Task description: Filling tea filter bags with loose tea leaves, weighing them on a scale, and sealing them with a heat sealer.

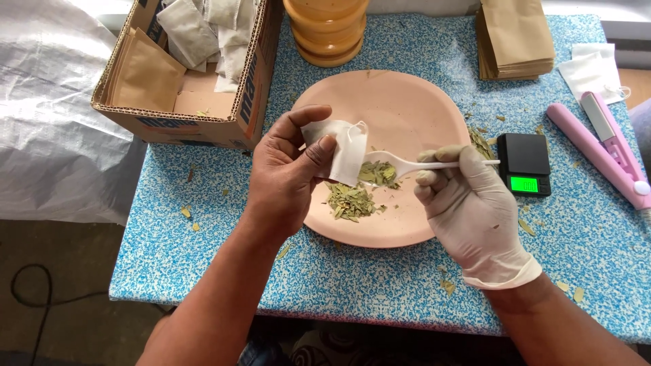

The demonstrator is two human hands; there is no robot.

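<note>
Left hand [285, 173] pinches a white sachet [342, 150] above the plate [413, 108]. Gloved right hand [468, 203] grips a spoon [407, 164] of leaves [378, 173] at the sachet's mouth; scale [523, 163] right of plate.

A blue-speckled table [203, 257] is seen; a pink plate [407, 102] below the hands, a pocket scale [523, 165] right of them.

A plate [407, 102] sat mid-table [203, 257] with a heap of dried leaves [350, 201] on it. Above it, the left hand [285, 176] held a small bag [342, 149], with the spoon [407, 165] in the right hand [471, 210] just beside its mouth. A cardboard box [176, 102] stood behind on the left, a jar [327, 30] behind the plate, a scale [523, 163] and a sealer [603, 146] to the right.
</note>
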